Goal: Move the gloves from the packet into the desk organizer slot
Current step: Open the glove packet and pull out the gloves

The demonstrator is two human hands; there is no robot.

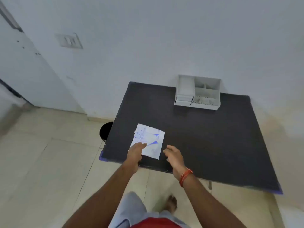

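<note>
We see the packet (148, 141) flat on the counter (205, 137), near-left; left hand (134, 153) fingertips rest on its near edge, right hand (172, 155) open just right, organizer (198, 92) far.

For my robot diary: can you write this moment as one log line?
stage: reaching | left hand: on packet | right hand: beside it, open | organizer: far, gloves not seen
</note>
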